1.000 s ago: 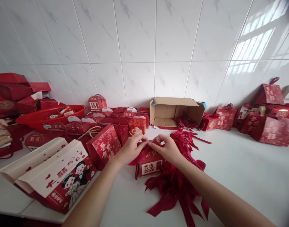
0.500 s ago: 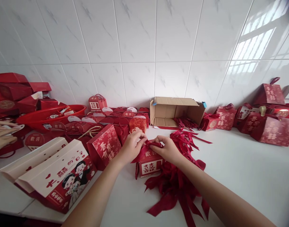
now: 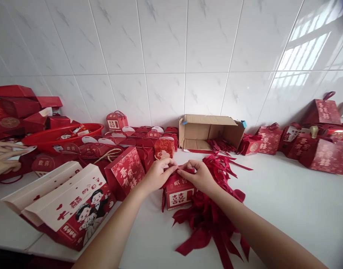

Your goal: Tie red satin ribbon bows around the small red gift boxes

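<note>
A small red gift box (image 3: pixel 178 194) with a white label stands on the white counter (image 3: pixel 286 209) in front of me. My left hand (image 3: pixel 157 175) and my right hand (image 3: pixel 198 175) meet over its top. Both pinch a dark red ribbon (image 3: pixel 185 170) that runs across the box's top, fingertips almost touching. A loose pile of red ribbons (image 3: pixel 213 220) lies under and right of the box, partly beneath my right forearm.
A large red and white box (image 3: pixel 65 205) and a red patterned box (image 3: pixel 125 172) sit at left. Several small red boxes and a red basin (image 3: pixel 62 132) line the back left. An open cardboard carton (image 3: pixel 209 132) stands by the tiled wall. Another person's hand (image 3: pixel 5 158) shows at the left edge.
My fingers drew apart slightly over the box, then came back together pinching the ribbon. The other person's hand at left shifted a little.
</note>
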Demonstrator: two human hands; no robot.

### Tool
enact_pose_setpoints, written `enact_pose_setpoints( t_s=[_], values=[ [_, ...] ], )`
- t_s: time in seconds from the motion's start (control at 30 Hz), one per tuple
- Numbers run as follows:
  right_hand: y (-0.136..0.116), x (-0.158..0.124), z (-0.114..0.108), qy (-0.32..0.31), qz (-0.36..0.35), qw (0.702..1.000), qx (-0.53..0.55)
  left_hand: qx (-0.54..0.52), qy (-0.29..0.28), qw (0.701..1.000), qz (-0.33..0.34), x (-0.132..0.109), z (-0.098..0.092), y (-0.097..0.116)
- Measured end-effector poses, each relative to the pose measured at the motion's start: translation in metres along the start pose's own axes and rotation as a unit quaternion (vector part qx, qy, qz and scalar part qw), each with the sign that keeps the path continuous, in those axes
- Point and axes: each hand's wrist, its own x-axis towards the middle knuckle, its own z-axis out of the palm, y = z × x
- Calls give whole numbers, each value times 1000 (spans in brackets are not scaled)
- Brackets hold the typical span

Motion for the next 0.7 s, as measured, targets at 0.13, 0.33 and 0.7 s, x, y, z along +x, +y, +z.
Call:
enact_pose_setpoints(
  t_s=[0.13, 0.33, 0.7],
  values=[
    [2, 0, -2, -5, 7, 999, -41, 48, 27, 998, 25, 0, 1, -1],
    [3, 0, -2, 8, 9, 1000, -25, 78, 30, 996, 30, 0, 1, -1],
    [1, -1, -1, 42, -2, 999, -18, 95, 12, 995, 14, -1, -1, 1]
  ],
)
